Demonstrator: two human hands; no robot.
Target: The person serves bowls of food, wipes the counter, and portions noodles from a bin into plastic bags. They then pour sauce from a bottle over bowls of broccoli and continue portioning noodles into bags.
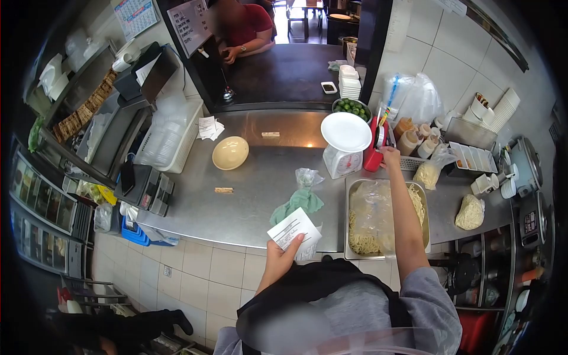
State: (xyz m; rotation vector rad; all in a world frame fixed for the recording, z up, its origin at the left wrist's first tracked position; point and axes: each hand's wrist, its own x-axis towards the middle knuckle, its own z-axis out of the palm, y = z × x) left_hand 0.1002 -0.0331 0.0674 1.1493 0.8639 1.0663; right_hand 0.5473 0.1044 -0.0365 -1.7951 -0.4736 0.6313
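My left hand grips several white printed paper slips over the front edge of the steel counter. My right hand reaches forward, its fingers closed at the end of a red tape dispenser. Whatever is between those fingers is too small to make out. A white kitchen scale with a round plate on top stands just left of the dispenser. Beneath my right forearm lies a metal tray of noodles, partly covered by clear plastic. A green cloth rests beyond the slips.
A yellow bowl and paper slips lie at the counter's left. Sauce bottles, limes and a noodle bag are on the right. Across the pass-through, a person in a red shirt leans on the dark ledge.
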